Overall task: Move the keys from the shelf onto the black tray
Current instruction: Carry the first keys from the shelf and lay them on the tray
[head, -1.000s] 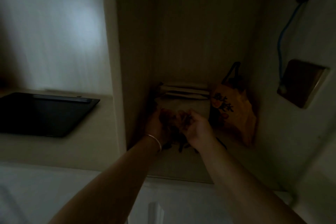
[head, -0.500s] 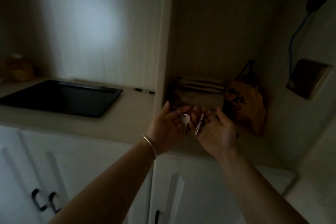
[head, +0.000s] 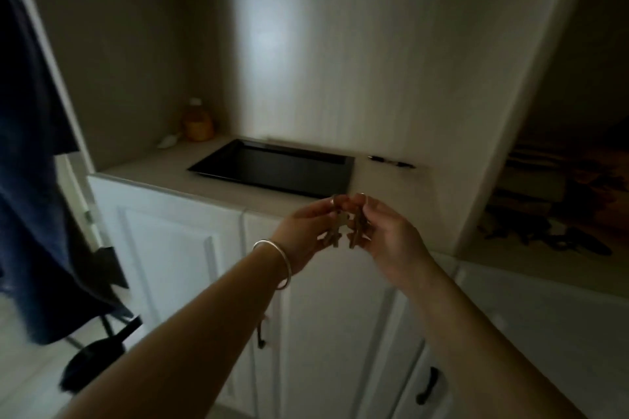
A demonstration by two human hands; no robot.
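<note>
Both hands are raised in front of the counter edge, each pinching keys that dangle from the fingertips. My left hand [head: 308, 235], with a metal bangle on the wrist, holds one hanging bunch of keys [head: 335, 231]. My right hand [head: 391, 238] holds a second bunch [head: 355, 231] right beside it. The black tray [head: 272, 168] lies flat on the beige countertop, just beyond and slightly left of the hands. The shelf [head: 561, 241] is in the dim recess at the right, behind my right hand.
A black pen [head: 391, 161] lies on the counter right of the tray. An orange-capped bottle [head: 197, 122] stands in the back left corner. White cabinet doors [head: 170, 248] with dark handles sit below. Dark blue cloth [head: 30, 180] hangs at the left. Dark items [head: 551, 231] remain on the shelf.
My hands have lifted the keys out of the shelf recess and carried them left toward the tray. The view has swung left, bringing the tray to the centre.
</note>
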